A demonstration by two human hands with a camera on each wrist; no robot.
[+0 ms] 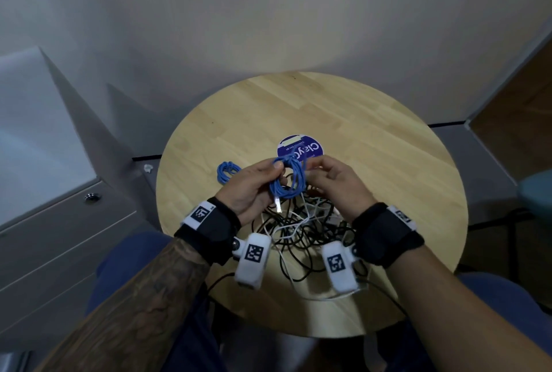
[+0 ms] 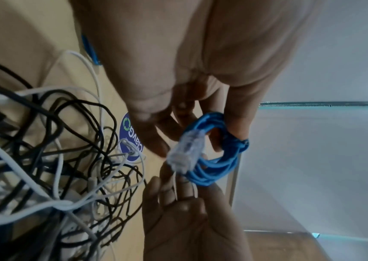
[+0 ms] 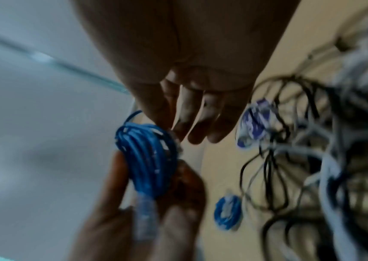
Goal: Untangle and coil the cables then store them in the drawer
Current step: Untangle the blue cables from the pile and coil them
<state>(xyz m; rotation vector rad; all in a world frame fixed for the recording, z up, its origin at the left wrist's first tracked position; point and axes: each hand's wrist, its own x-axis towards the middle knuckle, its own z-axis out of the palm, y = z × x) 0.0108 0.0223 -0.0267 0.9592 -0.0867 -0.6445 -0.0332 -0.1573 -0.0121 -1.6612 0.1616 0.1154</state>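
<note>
Right wrist view, blurred. Right hand (image 3: 191, 98) fingers reach the top of a blue cable coil (image 3: 149, 159); the left hand (image 3: 156, 211) grips it from below. Tangled cables (image 3: 312, 159) lie beyond the fingers.

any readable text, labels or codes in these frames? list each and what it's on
"ClayG…", partly hidden: round purple sticker on the table; a green arrow-circle logo shows in the left wrist view.
Smaller line on the sticker: too blurred to read.
Black-and-white square codes on the wristbands and wrist cameras: patterns, no words.
</note>
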